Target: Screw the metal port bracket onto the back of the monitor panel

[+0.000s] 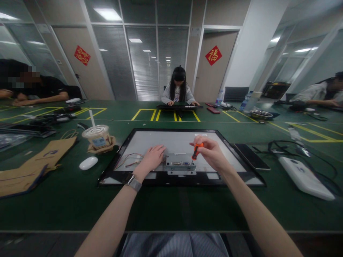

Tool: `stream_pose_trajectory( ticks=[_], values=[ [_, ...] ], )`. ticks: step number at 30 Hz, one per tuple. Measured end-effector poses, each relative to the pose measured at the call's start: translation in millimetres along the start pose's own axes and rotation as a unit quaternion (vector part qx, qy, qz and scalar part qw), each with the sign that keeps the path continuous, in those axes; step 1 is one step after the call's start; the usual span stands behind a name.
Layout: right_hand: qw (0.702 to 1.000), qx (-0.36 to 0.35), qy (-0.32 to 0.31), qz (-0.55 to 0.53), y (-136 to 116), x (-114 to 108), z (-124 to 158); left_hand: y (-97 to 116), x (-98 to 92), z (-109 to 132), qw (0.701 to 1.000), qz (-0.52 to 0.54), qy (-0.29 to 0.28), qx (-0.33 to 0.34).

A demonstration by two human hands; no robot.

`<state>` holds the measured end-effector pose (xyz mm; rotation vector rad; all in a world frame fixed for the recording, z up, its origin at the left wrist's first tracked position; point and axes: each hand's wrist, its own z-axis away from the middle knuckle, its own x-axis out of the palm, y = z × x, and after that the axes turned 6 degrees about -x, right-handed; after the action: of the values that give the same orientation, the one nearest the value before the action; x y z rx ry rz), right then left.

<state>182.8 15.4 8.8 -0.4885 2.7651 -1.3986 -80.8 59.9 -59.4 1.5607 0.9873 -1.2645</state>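
Note:
A flat display panel [144, 141] with a black frame lies on the green table in front of me. Near its front edge sits a metal bracket [175, 159] with port connectors along its side. My right hand [210, 151] grips an orange and black screwdriver [197, 150], whose tip points down at the bracket's right end; whether it sits in a screw is too small to tell. My left hand [154, 157] lies with fingers stretched out on the panel, just left of the bracket. Thin wires [131, 161] run over the panel beside that hand.
Left of the panel stand a lidded drink cup [98, 137], a white mouse [88, 163] and a brown paper bag [34, 164]. To the right lie a black phone [252, 156], a white device [305, 178] and cables [284, 144]. A person [178, 89] works across the table.

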Motion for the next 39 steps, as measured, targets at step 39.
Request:
stream_pose_trajectory(
  ticks=[39],
  values=[
    [1.000, 0.011, -0.008, 0.017, -1.5, -3.2, -1.1, -2.2, 2.8, -2.5, 1.000, -0.005, 0.000, 0.000]
  ],
)
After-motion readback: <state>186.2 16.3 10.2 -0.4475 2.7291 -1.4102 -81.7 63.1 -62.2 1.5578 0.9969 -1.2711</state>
